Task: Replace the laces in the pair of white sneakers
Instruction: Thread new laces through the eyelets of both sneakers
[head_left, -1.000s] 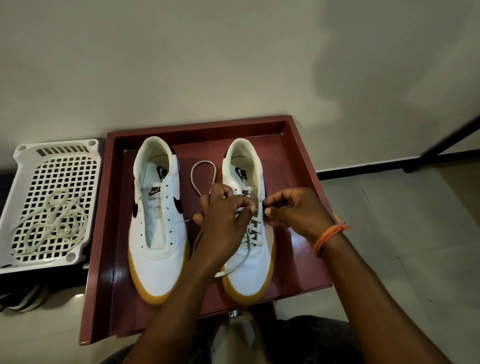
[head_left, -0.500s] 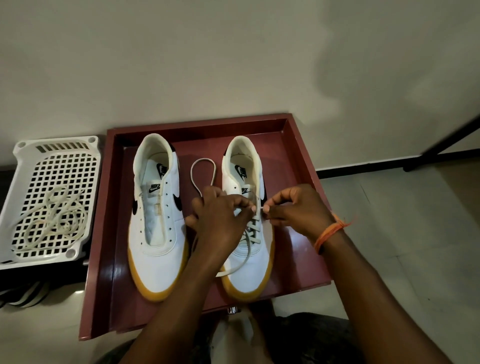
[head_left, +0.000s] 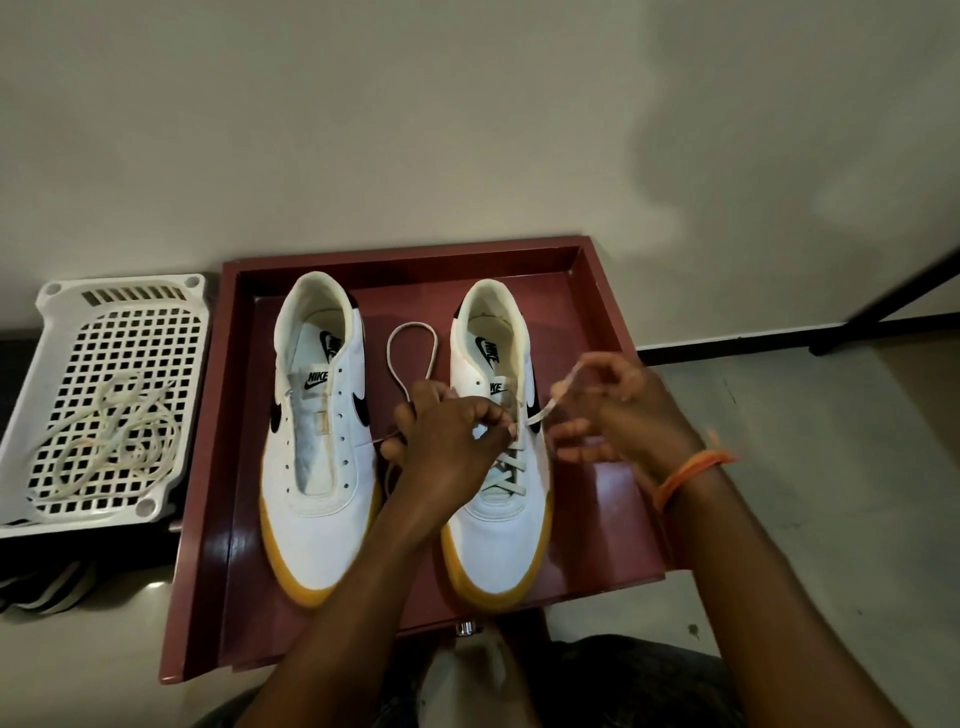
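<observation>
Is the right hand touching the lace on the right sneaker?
Touching: in the head view the right hand pinches the lace end, pulling it out from the right sneaker.

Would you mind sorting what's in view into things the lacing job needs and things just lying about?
Job: right sneaker, lace, left sneaker, left hand, right hand, spare laces in the white basket.

Lying about: red tray, striped item, black pole.

"NIKE" on both sneakers' tongues (head_left: 316, 378)
</observation>
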